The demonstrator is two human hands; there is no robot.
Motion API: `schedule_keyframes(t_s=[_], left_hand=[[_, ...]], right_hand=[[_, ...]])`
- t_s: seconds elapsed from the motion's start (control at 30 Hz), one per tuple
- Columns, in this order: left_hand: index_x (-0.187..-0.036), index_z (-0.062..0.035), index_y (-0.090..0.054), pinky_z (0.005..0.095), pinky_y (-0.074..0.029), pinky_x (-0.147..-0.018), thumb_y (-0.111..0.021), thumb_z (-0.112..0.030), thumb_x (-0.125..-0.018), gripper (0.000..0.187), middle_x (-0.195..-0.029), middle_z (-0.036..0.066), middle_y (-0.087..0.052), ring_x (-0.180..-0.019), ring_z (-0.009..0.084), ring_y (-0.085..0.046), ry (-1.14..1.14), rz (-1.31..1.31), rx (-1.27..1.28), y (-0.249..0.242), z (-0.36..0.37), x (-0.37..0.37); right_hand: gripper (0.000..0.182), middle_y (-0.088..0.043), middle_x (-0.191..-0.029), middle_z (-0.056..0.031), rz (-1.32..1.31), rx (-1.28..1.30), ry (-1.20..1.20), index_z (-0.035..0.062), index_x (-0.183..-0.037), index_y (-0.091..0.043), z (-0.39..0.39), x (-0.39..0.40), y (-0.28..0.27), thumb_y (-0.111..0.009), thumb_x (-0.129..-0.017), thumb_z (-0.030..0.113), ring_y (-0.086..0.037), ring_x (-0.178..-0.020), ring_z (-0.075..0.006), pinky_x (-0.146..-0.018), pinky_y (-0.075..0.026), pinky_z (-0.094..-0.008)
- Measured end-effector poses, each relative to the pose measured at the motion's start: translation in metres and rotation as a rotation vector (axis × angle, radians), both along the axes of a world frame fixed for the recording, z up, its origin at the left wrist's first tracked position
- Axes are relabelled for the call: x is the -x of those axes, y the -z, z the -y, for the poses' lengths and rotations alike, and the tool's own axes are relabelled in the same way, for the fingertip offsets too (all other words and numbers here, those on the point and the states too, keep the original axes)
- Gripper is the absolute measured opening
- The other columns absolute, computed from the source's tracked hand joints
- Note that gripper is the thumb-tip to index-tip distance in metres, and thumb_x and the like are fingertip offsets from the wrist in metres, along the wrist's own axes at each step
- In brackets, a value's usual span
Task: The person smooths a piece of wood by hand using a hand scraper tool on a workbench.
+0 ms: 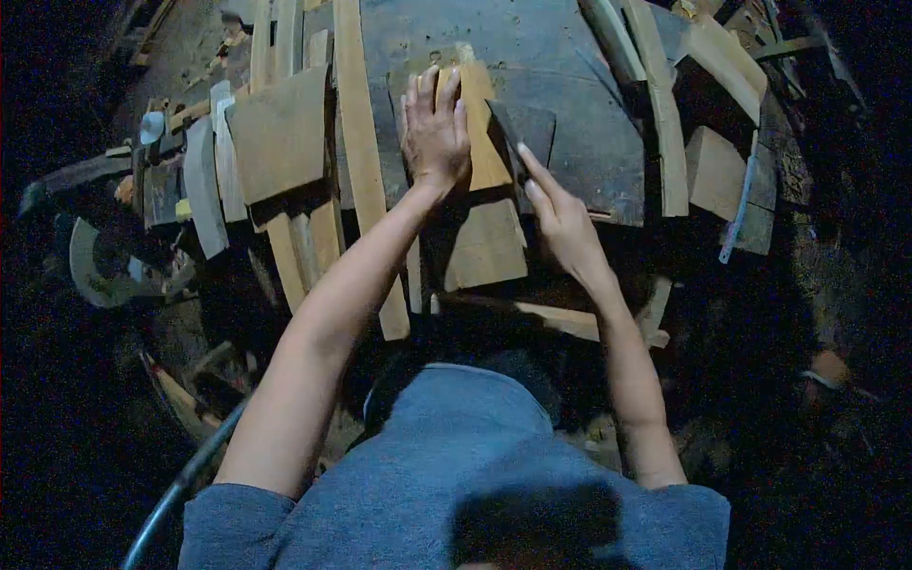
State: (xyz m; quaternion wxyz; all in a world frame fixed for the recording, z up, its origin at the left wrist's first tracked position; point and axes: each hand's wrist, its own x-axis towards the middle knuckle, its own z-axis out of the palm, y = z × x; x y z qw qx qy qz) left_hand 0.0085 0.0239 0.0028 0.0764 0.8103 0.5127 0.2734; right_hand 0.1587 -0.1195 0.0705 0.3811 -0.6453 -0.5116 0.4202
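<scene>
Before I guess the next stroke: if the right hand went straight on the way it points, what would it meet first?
The right hand points up and left, holding a thin dark tool. First in that line looks to be the wooden board under the left hand, though depth is unclear.

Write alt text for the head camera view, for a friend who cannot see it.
Seen from above, a person's left hand presses flat on a wooden board while the right hand holds a thin dark tool against its edge. Curved wooden slats and offcuts lie around on a dark workbench; the surroundings are dim.
</scene>
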Motion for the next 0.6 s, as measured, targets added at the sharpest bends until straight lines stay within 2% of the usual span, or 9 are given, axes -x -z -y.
schedule_keyframes(t_s=[0.1,0.27,0.33,0.37,0.47,0.5,0.6], left_hand=[[-0.136,-0.0201,-0.046,0.0511,-0.026,-0.111,-0.049,-0.024,-0.093,0.044,-0.143,0.008,-0.038,-0.136,0.0363,-0.029,0.019,-0.014,-0.035,0.007,-0.004,0.003],[-0.136,-0.0178,-0.045,0.0508,-0.025,-0.111,-0.048,-0.024,-0.093,0.044,-0.145,0.01,-0.037,-0.136,0.0384,-0.028,0.007,0.059,-0.052,0.005,-0.001,0.0],[-0.136,-0.0171,-0.046,0.0507,-0.024,-0.112,-0.048,-0.024,-0.093,0.043,-0.145,0.011,-0.036,-0.136,0.0384,-0.028,0.053,0.003,-0.055,0.006,-0.006,0.002],[-0.135,-0.017,-0.046,0.0508,-0.024,-0.112,-0.048,-0.024,-0.094,0.042,-0.144,0.012,-0.037,-0.136,0.0387,-0.028,0.037,-0.023,-0.032,0.003,-0.004,0.002],[-0.135,-0.0174,-0.047,0.0508,-0.024,-0.111,-0.048,-0.025,-0.094,0.042,-0.143,0.012,-0.039,-0.135,0.0388,-0.029,0.051,0.02,-0.042,0.006,-0.007,0.003],[-0.135,-0.0175,-0.047,0.0506,-0.024,-0.111,-0.048,-0.025,-0.094,0.042,-0.142,0.012,-0.04,-0.135,0.0388,-0.029,0.068,0.05,-0.054,0.006,-0.006,0.002],[-0.135,-0.0171,-0.047,0.0504,-0.024,-0.111,-0.048,-0.025,-0.093,0.042,-0.142,0.012,-0.04,-0.135,0.0389,-0.03,0.051,0.022,-0.042,0.002,-0.005,0.001]], right_hand=[[0.045,-0.056,-0.123,-0.0242,-0.01,0.208,-0.005,0.0236,-0.143,-0.038,0.011,0.0,-0.016,-0.042,-0.098,0.027,-0.051,-0.114,-0.0429,-0.094,-0.044,-0.0456],[0.045,-0.059,-0.111,-0.0287,0.035,0.125,-0.018,0.0255,-0.142,-0.039,0.003,-0.003,0.002,-0.043,-0.097,0.028,-0.055,-0.105,-0.0464,-0.086,-0.046,-0.0493],[0.045,-0.06,-0.109,-0.0288,0.047,-0.01,0.061,0.025,-0.142,-0.039,0.011,0.008,0.005,-0.043,-0.098,0.028,-0.054,-0.102,-0.0475,-0.084,-0.047,-0.05],[0.044,-0.059,-0.112,-0.0276,0.05,0.167,0.041,0.0233,-0.142,-0.04,0.019,0.011,-0.008,-0.042,-0.098,0.026,-0.054,-0.1,-0.048,-0.082,-0.047,-0.0513],[0.045,-0.06,-0.105,-0.0291,0.007,0.053,0.063,0.022,-0.143,-0.039,0.022,0.01,-0.004,-0.042,-0.098,0.026,-0.056,-0.098,-0.0478,-0.079,-0.046,-0.0523],[0.045,-0.06,-0.104,-0.0293,0.016,-0.082,0.09,0.0209,-0.142,-0.039,0.007,0.01,0.008,-0.042,-0.098,0.029,-0.057,-0.096,-0.0479,-0.078,-0.046,-0.0522],[0.045,-0.061,-0.102,-0.0293,0.02,0.027,0.083,0.0203,-0.142,-0.04,-0.049,-0.001,0.026,-0.041,-0.098,0.03,-0.057,-0.096,-0.0478,-0.08,-0.047,-0.0522]])
